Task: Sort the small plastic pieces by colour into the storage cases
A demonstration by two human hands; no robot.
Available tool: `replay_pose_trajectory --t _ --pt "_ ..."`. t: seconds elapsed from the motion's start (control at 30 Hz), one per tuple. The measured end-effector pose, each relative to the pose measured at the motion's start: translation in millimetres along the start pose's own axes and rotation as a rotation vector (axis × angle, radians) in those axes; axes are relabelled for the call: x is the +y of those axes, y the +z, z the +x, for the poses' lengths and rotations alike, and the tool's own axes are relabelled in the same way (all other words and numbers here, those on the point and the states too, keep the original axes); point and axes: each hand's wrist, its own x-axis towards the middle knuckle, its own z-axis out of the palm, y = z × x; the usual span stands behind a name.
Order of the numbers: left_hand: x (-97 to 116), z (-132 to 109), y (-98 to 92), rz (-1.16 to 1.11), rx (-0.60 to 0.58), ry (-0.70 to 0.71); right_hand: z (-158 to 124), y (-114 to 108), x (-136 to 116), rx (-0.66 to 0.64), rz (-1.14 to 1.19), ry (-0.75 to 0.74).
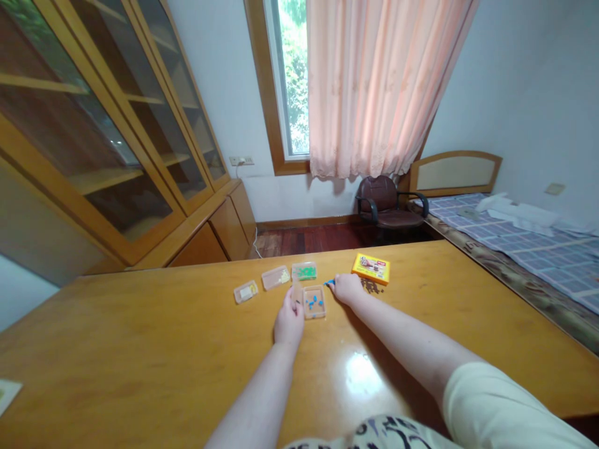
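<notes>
My left hand is closed on what looks like a clear plastic lid, held on edge at the left side of a small clear box. Several blue pieces lie in that box. To the right of it, my right hand pinches a small blue thing with a thin tip; its exact kind is hard to make out. Small brown pieces are scattered on the table just right of my right hand, partly hidden by it.
Beyond my hands, clear boxes hold green pieces, cream pieces and white and yellow items. A yellow box lies at the back right of the wooden table. A chair and a bed stand beyond.
</notes>
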Motion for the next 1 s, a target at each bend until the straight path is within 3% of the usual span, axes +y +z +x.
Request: replay_pose_trajectory --t 0.33,0.7,0.87,1.0 --pt "-4 2 3.4 -0.001 0.002 0.018 -1 6 -1 -0.050 -0.047 -0.134" --pt "-2 1 3.3 0.003 0.002 0.034 -12 -4 4 -0.055 -0.024 -0.100" --pt "-1 2 2.8 -0.007 -0.007 0.016 -20 -22 -14 0.013 0.018 -0.082" --pt "0 3 1.8 0.006 -0.022 0.010 -28 -29 -41 0.173 0.131 -0.154"
